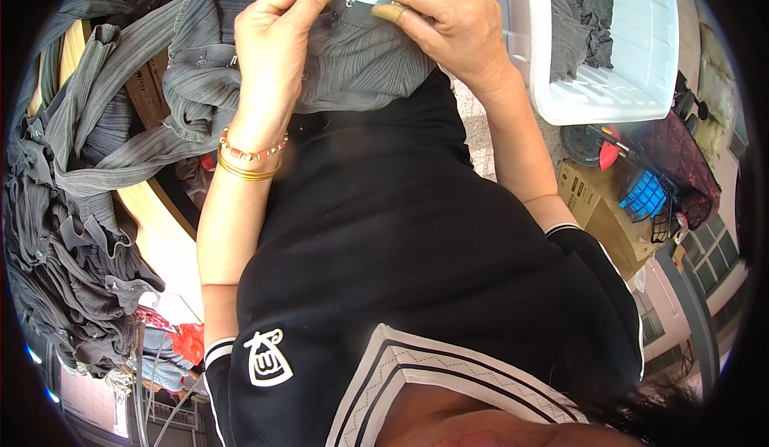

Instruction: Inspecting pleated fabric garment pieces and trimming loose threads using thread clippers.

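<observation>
Grey ribbed knit fabric (pixel 360 70) lies across my lap, with small metal hooks along its edge. Above it, my left hand (pixel 280 26) pinches thumb and forefinger together at the top. What lies between those fingertips is too small to make out. Facing it, my right hand (pixel 460 26) grips a small, pale, pointed tool (pixel 370 0), its tip toward a metal hook (pixel 346 1) on the fabric. The tool's exact kind is hidden by the fingers. A tan finger cover (pixel 388 12) sits on my right hand's thumb.
A white plastic bin (pixel 609 98) with grey fabric inside stands at the right. Grey garments (pixel 60 247) are heaped on the left, over a pale wooden edge (pixel 156 215). Right of me are a cardboard box (pixel 589 199) and a blue basket-like object (pixel 643 194).
</observation>
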Demonstrator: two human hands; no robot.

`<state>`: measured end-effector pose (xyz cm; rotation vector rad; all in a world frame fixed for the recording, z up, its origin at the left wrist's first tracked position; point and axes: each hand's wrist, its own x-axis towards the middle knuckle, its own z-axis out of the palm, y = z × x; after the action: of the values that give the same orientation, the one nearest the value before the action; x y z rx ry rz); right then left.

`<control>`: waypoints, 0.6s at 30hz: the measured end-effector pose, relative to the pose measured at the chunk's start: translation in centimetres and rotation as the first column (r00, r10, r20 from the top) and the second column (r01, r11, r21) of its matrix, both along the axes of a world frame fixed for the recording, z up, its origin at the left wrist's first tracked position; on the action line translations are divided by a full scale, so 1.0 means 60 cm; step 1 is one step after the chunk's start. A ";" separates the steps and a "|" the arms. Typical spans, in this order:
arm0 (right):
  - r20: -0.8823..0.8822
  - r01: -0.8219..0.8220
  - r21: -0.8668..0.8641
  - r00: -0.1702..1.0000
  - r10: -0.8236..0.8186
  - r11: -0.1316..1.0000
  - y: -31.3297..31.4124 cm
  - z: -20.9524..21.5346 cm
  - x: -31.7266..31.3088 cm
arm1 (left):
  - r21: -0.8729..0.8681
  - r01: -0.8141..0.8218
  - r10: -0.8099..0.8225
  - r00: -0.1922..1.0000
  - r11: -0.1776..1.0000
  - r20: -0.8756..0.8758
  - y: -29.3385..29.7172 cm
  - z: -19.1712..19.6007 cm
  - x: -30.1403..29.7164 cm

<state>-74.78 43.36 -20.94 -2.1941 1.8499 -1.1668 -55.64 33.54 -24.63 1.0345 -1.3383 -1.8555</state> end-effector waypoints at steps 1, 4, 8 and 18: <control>0.039 0.049 0.222 0.998 -0.059 0.974 0.003 0.016 0.002 | -0.054 0.000 0.002 0.999 0.999 0.041 -0.006 -0.005 0.010; 0.229 0.053 0.249 0.967 -0.112 0.967 0.009 0.012 -0.007 | -0.092 -0.044 0.047 0.998 0.995 0.032 -0.011 0.013 0.014; 0.470 0.165 0.409 0.805 -0.362 0.898 -0.008 0.005 0.005 | -0.256 0.079 -0.007 0.962 0.963 0.271 -0.018 0.004 0.044; 0.690 -0.123 0.483 0.663 -0.291 0.867 -0.014 -0.039 -0.026 | 0.113 0.166 -0.187 0.958 0.980 0.215 0.009 0.028 0.077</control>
<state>-76.36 42.54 -23.27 -1.0816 1.6093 -1.1714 -51.00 34.06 -22.94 1.2401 -1.5299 -1.9955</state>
